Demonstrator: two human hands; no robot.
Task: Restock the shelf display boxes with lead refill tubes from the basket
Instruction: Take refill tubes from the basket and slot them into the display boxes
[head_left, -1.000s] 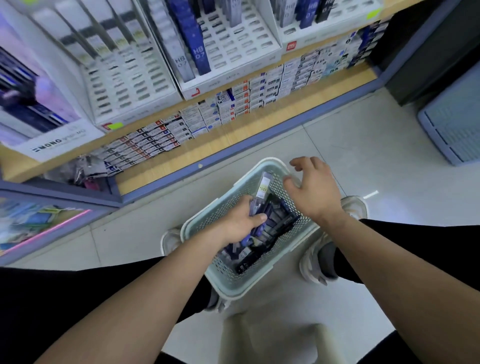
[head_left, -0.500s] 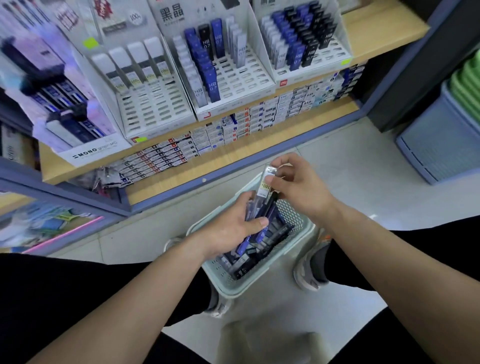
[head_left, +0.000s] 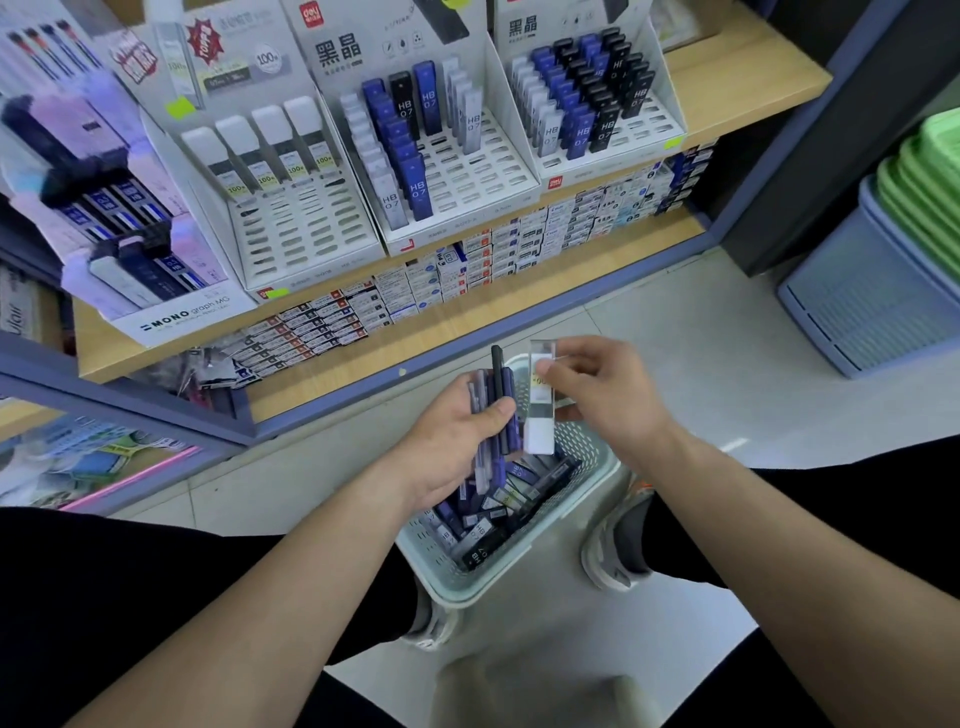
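A pale green perforated basket (head_left: 582, 540) stands on the floor between my feet, holding several blue, black and clear lead refill tubes (head_left: 498, 512). My left hand (head_left: 452, 436) grips a bundle of blue, black and clear tubes (head_left: 493, 410) above the basket. My right hand (head_left: 597, 395) pinches one clear tube with a white cap (head_left: 540, 400), upright beside the bundle. On the shelf above stand three white display boxes: a left one with white-capped tubes (head_left: 291, 208), a middle one with blue, black and clear tubes (head_left: 447, 156) and a right one (head_left: 597, 104), all with open slots.
A wooden shelf (head_left: 415, 332) carries rows of small flat boxes (head_left: 467, 265) in front of the displays. A MONO display (head_left: 130, 260) stands at the left. Stacked blue and green bins (head_left: 893, 260) sit on the floor at the right. A stool (head_left: 540, 691) is beneath me.
Both hands rose out of the basket. My left hand lifted a bundle of tubes. My right hand drew the clear white-capped tube apart from the bundle. The view tilted up toward the shelf.
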